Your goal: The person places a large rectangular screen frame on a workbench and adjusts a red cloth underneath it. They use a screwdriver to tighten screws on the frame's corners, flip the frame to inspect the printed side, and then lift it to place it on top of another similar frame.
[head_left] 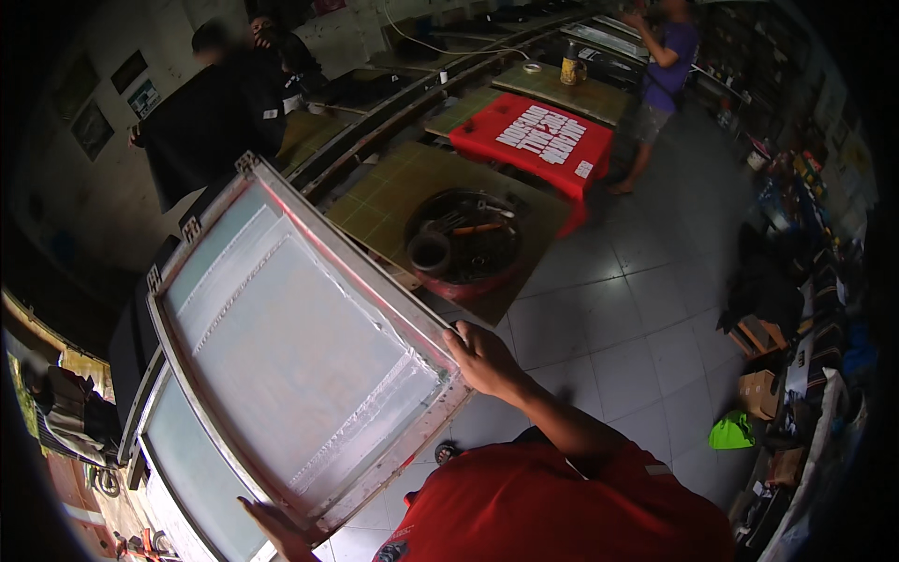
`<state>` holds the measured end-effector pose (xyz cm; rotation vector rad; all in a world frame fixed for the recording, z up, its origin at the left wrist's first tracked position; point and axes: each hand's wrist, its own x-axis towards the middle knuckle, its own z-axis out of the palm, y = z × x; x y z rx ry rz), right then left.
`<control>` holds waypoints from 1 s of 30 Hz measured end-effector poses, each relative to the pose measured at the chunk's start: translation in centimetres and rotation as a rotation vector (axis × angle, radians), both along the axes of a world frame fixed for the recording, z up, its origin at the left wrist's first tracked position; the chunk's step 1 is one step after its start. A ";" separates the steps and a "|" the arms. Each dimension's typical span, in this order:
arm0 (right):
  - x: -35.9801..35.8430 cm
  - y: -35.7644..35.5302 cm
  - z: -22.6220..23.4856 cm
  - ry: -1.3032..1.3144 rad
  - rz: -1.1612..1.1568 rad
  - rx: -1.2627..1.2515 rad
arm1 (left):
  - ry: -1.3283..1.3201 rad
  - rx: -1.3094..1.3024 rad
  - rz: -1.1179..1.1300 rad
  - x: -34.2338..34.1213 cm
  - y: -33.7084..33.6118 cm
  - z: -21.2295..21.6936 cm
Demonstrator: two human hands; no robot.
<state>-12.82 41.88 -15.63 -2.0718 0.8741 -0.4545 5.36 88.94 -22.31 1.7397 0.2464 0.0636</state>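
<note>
A large screen printing frame (290,328) tilts in front of me, its pale mesh edged with whitish tape and reddish stains. My right hand (482,361) is closed round its right corner, thumb on top. At the lower corner my left hand (281,534) grips the same frame; part of that hand is hidden under the rail. Small metal hinge brackets (192,229) line the far left rail. Behind and below it, a second framed screen (197,459) shows at the left.
A printing board (375,197) bears a round dark tray (468,267) of tools. Beyond lies a red shirt (478,140) with white print. One person (670,66) in purple stands back right; another (225,103) holds black cloth at left. Cluttered shelves (787,450) run along the right.
</note>
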 end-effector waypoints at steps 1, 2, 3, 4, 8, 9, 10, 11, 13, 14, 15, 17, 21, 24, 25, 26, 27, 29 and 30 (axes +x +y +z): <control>-2.1 -2.0 0.9 -0.073 0.048 0.109 | 0.019 -0.020 -0.009 -0.8 -1.9 1.7; -3.7 -3.8 1.7 -0.081 0.016 0.102 | 0.037 -0.042 -0.019 -2.0 -4.3 2.9; -5.5 -5.9 2.3 -0.120 -0.012 0.076 | -0.132 0.039 -0.115 -3.3 -7.2 3.7; -7.4 -8.3 2.7 -0.156 -0.038 0.047 | -0.178 0.093 -0.146 -5.1 -10.3 4.3; -16.3 -19.2 3.6 -0.166 -0.114 -0.017 | 0.037 -0.285 -0.158 -11.8 -23.7 7.0; -18.7 -22.0 3.7 -0.174 -0.149 -0.021 | 0.068 -0.292 -0.074 -13.8 -27.7 7.1; -21.0 -24.7 3.8 -0.182 -0.194 -0.034 | 0.055 -0.410 -0.211 -15.3 -30.8 7.8; -23.2 -27.4 3.8 -0.128 -0.206 -0.041 | 0.116 -0.418 -0.168 -17.1 -34.3 8.0; -27.0 -32.5 3.5 -0.096 -0.290 -0.014 | 0.171 -0.441 -0.268 -19.6 -40.6 8.5; -28.8 -35.1 3.1 -0.079 -0.335 0.005 | 0.208 -0.509 -0.314 -20.9 -43.7 8.3; -30.3 -37.5 2.5 -0.103 -0.365 -0.009 | 0.245 -0.570 -0.272 -22.0 -46.9 7.8; -32.7 -42.7 1.2 -0.117 -0.407 -0.013 | 0.296 -0.640 -0.494 -24.3 -52.0 7.1; -35.1 -52.4 -2.5 -0.130 -0.384 0.088 | 0.297 -0.509 -0.446 -26.5 -61.8 5.2; -35.1 -60.1 -5.0 -0.054 -0.471 0.124 | 0.288 -0.529 -0.401 -27.1 -69.6 3.1; -34.9 -62.5 -5.5 -0.036 -0.426 0.143 | 0.302 -0.536 -0.417 -26.9 -71.6 2.5; -34.4 -65.2 -5.8 -0.032 -0.404 0.118 | 0.319 -0.540 -0.428 -26.6 -73.6 2.1; -33.9 -66.4 -6.8 -0.020 -0.421 0.095 | 0.339 -0.529 -0.411 -26.3 -74.7 1.0; -33.8 -70.1 -7.2 0.033 -0.400 0.115 | 0.356 -0.501 -0.411 -26.1 -78.1 -0.2; -33.2 -72.2 -7.3 0.063 -0.400 0.117 | 0.319 -0.513 -0.432 -25.7 -79.8 -0.9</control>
